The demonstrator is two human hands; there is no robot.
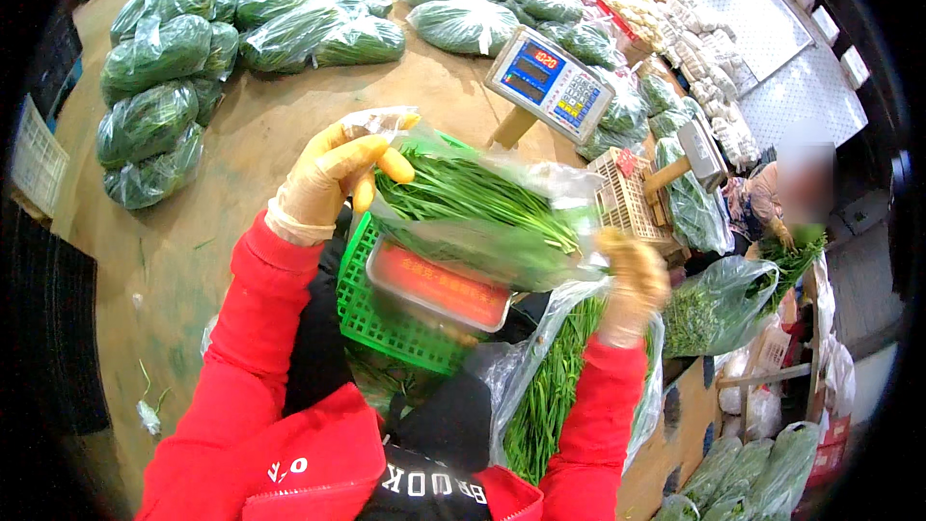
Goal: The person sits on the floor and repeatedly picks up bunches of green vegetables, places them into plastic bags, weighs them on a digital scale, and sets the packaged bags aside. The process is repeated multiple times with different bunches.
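Observation:
Long green leafy stalks, which look like garlic chives [470, 192], lie in a clear plastic bag [470, 239] above a scale with a metal tray on a green plastic basket [362, 304]. My left hand [333, 174], in a yellowish glove, grips the bag's upper left edge. My right hand [633, 282], gloved too and blurred, is at the bag's right end; whether its fingers hold the plastic cannot be told. The scale's display head [550, 83] stands beyond the bag with red digits lit. More green stalks [557, 383] fill an open plastic bag under my right forearm.
Filled bags of greens [166, 51] are piled at the back left, others [463, 22] at the back centre. A beige crate [626, 195] and a second scale head [702, 152] stand at right. Another person [759, 202] handles greens at far right. Bagged greens [752, 470] lie lower right.

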